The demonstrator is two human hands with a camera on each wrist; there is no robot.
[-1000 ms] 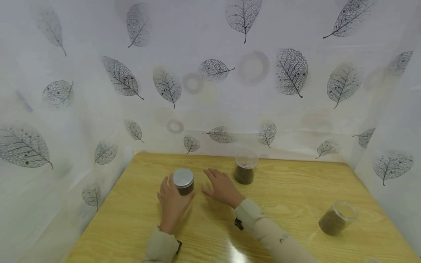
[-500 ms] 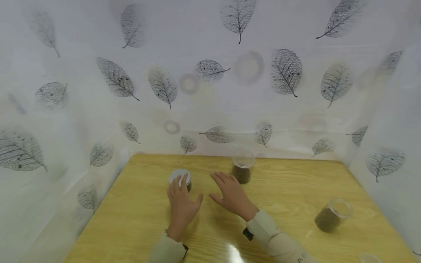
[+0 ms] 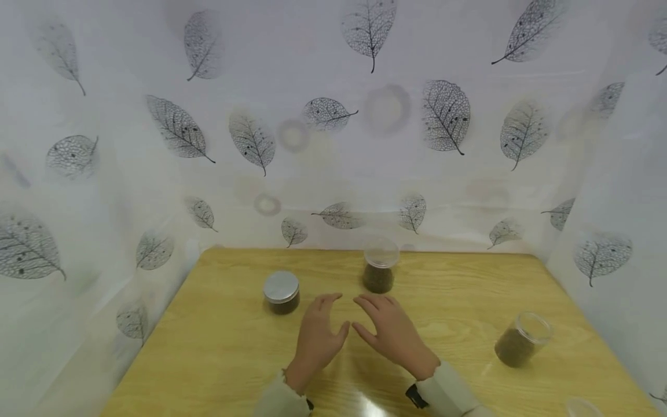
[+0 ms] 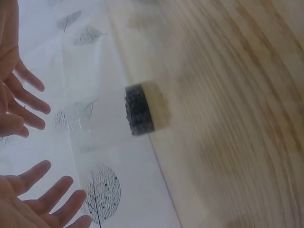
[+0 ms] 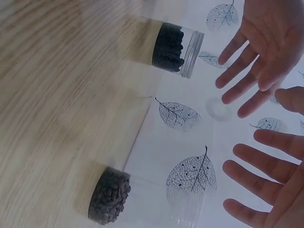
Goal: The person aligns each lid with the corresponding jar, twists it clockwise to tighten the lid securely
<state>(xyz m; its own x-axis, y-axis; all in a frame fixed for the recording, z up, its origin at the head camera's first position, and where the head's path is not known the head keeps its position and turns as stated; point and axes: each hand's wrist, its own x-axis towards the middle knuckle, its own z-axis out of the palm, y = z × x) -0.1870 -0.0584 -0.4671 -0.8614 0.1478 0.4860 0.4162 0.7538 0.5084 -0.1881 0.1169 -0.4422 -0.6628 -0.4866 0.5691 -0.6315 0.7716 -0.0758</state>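
Both hands hover over the middle of the table, their thumbs and fingertips pointing toward each other. My left hand (image 3: 319,339) is held with relaxed fingers, to the right of a short jar with a silver lid (image 3: 281,292). Opposite it, my right hand (image 3: 393,333) is just as loose, in front of a clear open jar (image 3: 379,277) partly filled with dark bean-like pieces. Neither hand holds anything. In the right wrist view the lidded jar (image 5: 173,50) shows dark contents too, and the open jar's filling (image 5: 110,195) looks brown and grainy.
A second open clear jar (image 3: 523,340) with dark contents stands on the right side of the wooden table (image 3: 208,347). At the bottom right a clear rounded item (image 3: 582,407) is cut off by the frame. Leaf-printed white sheeting (image 3: 333,168) surrounds the table.
My left hand has released the lidded jar and moved right and nearer to me, leaving the jar standing. My right hand has drawn back toward me, somewhat to the right.
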